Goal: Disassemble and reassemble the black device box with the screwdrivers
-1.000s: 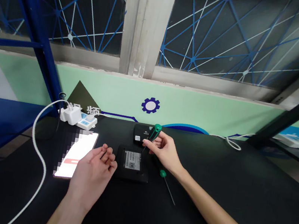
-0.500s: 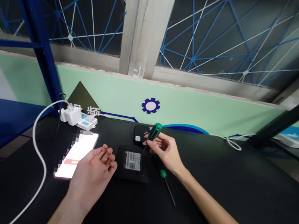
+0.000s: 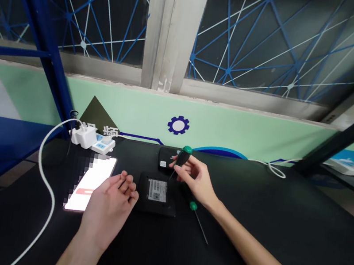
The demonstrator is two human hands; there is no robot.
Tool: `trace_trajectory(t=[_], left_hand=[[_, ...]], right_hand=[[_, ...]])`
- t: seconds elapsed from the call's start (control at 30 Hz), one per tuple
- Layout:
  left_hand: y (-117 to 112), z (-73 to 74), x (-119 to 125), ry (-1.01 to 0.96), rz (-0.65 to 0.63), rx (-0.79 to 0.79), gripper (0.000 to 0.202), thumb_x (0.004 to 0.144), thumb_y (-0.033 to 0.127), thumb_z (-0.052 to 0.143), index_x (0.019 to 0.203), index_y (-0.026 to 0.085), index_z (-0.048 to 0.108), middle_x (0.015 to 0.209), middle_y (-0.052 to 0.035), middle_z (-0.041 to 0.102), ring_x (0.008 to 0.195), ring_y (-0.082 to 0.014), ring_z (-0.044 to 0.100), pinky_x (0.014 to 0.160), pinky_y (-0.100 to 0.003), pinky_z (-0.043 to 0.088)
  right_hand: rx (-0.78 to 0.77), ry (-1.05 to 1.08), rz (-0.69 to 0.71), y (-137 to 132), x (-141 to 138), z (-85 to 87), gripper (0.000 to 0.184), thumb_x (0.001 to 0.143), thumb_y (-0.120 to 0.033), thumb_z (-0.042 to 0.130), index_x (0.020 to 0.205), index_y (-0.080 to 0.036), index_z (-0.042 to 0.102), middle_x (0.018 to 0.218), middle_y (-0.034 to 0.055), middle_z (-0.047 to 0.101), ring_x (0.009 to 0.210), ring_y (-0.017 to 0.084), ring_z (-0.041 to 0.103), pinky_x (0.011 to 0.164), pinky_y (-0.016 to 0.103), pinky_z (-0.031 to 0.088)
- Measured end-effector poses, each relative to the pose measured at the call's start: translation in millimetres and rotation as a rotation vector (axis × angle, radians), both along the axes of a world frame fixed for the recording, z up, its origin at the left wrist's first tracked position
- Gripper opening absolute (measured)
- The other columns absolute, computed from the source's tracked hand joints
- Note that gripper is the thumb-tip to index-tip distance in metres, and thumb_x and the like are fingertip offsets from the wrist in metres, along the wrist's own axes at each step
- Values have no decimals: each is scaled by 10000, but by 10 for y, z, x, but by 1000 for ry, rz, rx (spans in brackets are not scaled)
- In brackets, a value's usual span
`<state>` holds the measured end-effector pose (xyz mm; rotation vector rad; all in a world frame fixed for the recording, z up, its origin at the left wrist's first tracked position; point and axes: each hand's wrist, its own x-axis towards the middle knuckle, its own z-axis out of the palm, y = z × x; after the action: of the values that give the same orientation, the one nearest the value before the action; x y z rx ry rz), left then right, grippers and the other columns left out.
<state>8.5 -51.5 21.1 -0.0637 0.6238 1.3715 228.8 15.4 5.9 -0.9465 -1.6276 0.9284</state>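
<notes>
My right hand is closed round a green-handled screwdriver, held nearly upright with its tip at the far right corner of a small black box that carries a white label. My left hand rests on the black table just left of that box, its fingers curled loosely with nothing in them. A second black box lies behind the first. Another green-handled screwdriver lies flat on the table beside my right wrist.
A lit phone lies left of my left hand. Behind it stands a white power strip with a charger, and a white cable loops down toward the table's near edge. A blue rack post rises at the left.
My right hand has turned the screwdriver slightly, and its handle has shifted a little. My left hand and the boxes have stayed put.
</notes>
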Motion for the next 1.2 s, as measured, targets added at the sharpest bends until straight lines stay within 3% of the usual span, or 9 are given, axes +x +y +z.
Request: trace_trajectory(t=[0.2, 0.4, 0.5, 0.63, 0.77, 1.0, 1.2], left_hand=[[-13, 1, -6, 0, -3, -3, 132, 935, 77, 474, 865, 128, 573, 795, -29, 549, 639, -121, 548, 567, -245, 500], [-12, -11, -5, -1, -5, -1, 135, 934, 73, 470, 863, 129, 570, 791, -30, 550, 629, -118, 545, 556, -241, 496], [-5, -1, 0, 0, -4, -7, 144, 938, 77, 462, 859, 128, 572, 787, -31, 549, 631, -119, 548, 559, -241, 500], [0, 13, 9, 5, -2, -11, 145, 939, 83, 464, 861, 131, 576, 791, -33, 551, 638, -122, 556, 567, -245, 506], [-6, 15, 8, 0, 3, -7, 132, 932, 74, 472, 871, 129, 576, 795, -33, 550, 634, -121, 555, 563, -247, 504], [-7, 4, -2, -3, -3, 0, 130, 939, 82, 471, 877, 128, 576, 801, -35, 555, 642, -123, 559, 566, -248, 505], [-3, -1, -2, 9, -5, -4, 132, 936, 78, 469, 873, 133, 571, 797, -33, 552, 639, -121, 555, 564, -245, 502]], right_hand=[[-14, -15, -5, 27, 23, -13, 317, 819, -469, 741, 880, -165, 669, 707, 27, 639, 571, 134, 544, 517, 260, 463], [-19, 17, -62, 34, -27, -36, 376, 729, -460, 828, 791, -194, 570, 574, -56, 523, 493, 102, 478, 482, 241, 442], [-13, 7, -56, 21, -24, -24, 353, 752, -458, 810, 873, -184, 624, 603, -43, 556, 504, 107, 501, 487, 241, 455], [-13, -5, 13, 4, 18, 8, 362, 845, -457, 716, 1051, -160, 688, 782, 42, 692, 578, 131, 577, 538, 262, 490], [6, -33, 6, 10, 35, 8, 349, 840, -464, 717, 992, -150, 714, 803, 74, 732, 591, 148, 600, 542, 274, 498], [25, -56, -107, 27, -19, -31, 409, 748, -560, 777, 787, -193, 601, 636, 4, 637, 529, 136, 551, 487, 265, 470], [34, -62, -113, 27, -21, -37, 436, 726, -577, 787, 773, -207, 562, 612, -22, 586, 528, 132, 535, 492, 263, 466]])
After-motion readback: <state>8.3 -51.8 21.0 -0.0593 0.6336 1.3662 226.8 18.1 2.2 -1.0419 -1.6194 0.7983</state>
